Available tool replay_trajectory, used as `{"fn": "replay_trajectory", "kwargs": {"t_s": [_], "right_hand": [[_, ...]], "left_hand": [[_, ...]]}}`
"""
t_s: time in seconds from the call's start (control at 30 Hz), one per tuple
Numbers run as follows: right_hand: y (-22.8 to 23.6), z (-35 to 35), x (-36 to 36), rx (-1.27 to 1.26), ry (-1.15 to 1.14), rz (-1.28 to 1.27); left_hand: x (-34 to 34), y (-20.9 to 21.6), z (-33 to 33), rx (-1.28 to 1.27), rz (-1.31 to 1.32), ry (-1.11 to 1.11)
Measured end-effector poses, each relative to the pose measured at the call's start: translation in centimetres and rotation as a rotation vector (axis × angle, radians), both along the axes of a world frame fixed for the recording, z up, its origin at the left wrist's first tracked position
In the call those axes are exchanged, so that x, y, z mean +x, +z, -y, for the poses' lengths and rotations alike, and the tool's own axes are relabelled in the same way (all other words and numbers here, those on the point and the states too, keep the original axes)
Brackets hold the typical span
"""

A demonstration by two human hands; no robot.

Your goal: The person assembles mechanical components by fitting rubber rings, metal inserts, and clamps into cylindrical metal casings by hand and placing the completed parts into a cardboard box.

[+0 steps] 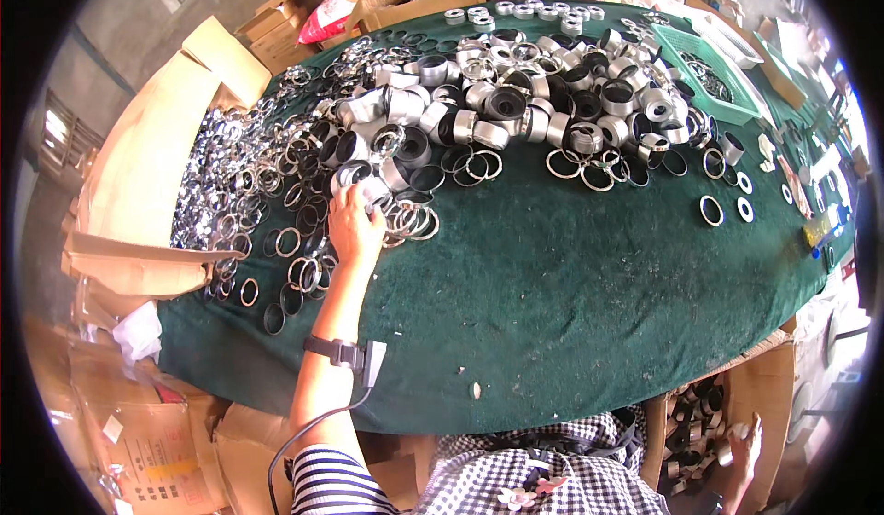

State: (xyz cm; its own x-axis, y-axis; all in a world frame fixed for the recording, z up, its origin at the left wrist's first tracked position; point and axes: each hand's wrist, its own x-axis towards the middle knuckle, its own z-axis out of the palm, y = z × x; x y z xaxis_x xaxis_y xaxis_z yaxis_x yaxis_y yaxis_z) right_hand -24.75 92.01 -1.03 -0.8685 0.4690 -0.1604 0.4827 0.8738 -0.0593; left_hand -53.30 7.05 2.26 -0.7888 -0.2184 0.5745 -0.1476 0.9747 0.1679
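Observation:
My left hand (355, 228) reaches to the near left edge of a heap of metal parts, its fingers closed around a silver metal sleeve (371, 191). Thin metal rings (412, 222) lie just right of that hand. A wrist strap (343, 353) with a cable is on my left forearm. At the lower right, my right hand (748, 455) is over a cardboard box (766, 386) of metal sleeves. Its fingers are spread, and a small silver sleeve (726, 457) is beside them; a firm hold on it does not show.
The heap of silver and black sleeves (505, 103) spreads across the green cloth (571, 294). Shiny rings pile beside cardboard flaps (147, 165) at left. A green basket (737, 108) of rings stands far right. Stacked silver rings (525, 11) line the back edge.

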Motion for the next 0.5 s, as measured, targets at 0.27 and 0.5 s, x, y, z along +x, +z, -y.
{"fn": "replay_trajectory", "kwargs": {"t_s": [0.27,0.5], "right_hand": [[0.9,6.4,-6.1,-0.007,0.091,-0.189],[4.7,14.0,-12.8,-0.185,0.236,-0.276]], "left_hand": [[-3.4,-0.8,-0.4,-0.162,0.135,0.060],[-3.9,-1.4,1.3,-0.118,0.223,0.007]]}}
